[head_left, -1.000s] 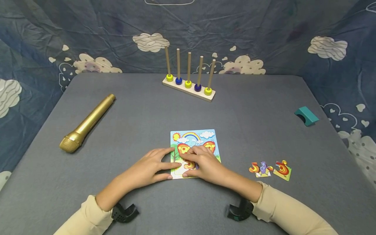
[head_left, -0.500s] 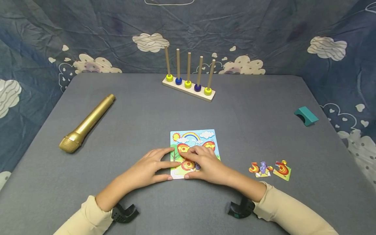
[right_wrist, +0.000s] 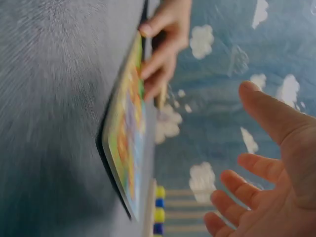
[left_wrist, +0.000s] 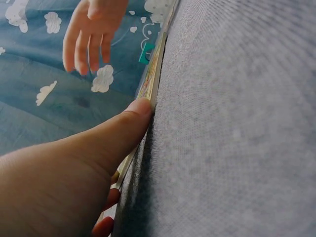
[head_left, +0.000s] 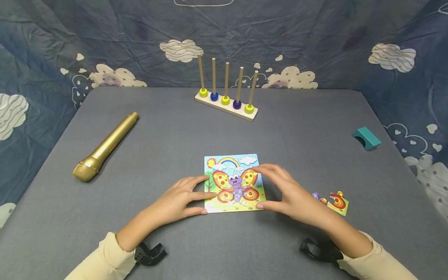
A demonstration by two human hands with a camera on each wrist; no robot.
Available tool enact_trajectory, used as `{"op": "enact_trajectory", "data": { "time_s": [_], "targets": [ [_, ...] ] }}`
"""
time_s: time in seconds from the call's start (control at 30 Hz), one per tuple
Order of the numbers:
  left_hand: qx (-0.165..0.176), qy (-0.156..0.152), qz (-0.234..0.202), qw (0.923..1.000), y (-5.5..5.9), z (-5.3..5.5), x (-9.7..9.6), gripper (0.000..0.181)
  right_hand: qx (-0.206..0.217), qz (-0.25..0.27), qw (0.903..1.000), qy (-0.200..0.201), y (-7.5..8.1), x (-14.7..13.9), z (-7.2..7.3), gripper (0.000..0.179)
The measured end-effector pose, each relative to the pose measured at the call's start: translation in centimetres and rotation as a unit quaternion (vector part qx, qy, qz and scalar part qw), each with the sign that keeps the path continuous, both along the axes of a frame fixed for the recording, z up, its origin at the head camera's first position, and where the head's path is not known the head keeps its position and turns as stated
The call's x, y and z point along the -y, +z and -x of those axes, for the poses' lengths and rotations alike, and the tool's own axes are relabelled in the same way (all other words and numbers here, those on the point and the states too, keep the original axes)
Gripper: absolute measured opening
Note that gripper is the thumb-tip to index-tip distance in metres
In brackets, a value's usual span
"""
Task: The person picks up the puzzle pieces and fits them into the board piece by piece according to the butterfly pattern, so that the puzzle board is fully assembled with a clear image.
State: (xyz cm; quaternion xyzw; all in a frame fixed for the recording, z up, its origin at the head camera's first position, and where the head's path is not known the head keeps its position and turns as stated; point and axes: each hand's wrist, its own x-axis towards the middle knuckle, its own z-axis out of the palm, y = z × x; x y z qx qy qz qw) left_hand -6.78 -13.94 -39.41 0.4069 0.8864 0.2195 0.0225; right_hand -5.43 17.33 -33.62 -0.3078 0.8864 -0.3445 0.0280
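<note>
A square picture puzzle [head_left: 238,186] with a butterfly, rainbow and sun lies flat on the grey table. My left hand [head_left: 183,196] rests at its left side, two fingers stretched onto the picture and the thumb against the near left corner. In the left wrist view that thumb [left_wrist: 131,116] touches the board's edge. My right hand [head_left: 290,194] hovers over the puzzle's right side with fingers spread and holds nothing; the right wrist view shows it apart from the board [right_wrist: 126,133]. Loose puzzle pieces [head_left: 338,203] lie right of it, one partly hidden behind this hand.
A gold microphone [head_left: 106,146] lies at the left of the table [head_left: 168,136]. At the back stands a wooden peg rack [head_left: 226,107] with yellow and blue beads. A teal arch block [head_left: 367,138] sits near the right edge. Patterned cloth [head_left: 238,31] hangs behind.
My right hand has lifted off the puzzle and moved right, uncovering the whole butterfly and covering part of the loose pieces. My left hand has stayed in place.
</note>
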Motion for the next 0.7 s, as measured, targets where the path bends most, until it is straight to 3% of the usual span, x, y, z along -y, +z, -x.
{"op": "enact_trajectory", "data": {
  "time_s": [0.2, 0.33, 0.7],
  "targets": [
    [-0.006, -0.002, -0.001, 1.0000, -0.1, 0.0, 0.1, 0.044, -0.029, 0.026, 0.9975, -0.059, 0.9, -3.4, -1.4, 0.083],
    [-0.011, -0.004, -0.003, 0.9999, -0.1, 0.1, 0.1, 0.044, -0.039, 0.059, 0.9942, -0.081, 0.6, -5.4, -2.0, 0.086],
    [-0.017, -0.005, -0.006, 0.9998, -0.3, 0.2, 0.1, 0.043, 0.017, 0.096, 0.9911, -0.091, -2.1, -9.2, -2.2, 0.079]
  ]
}}
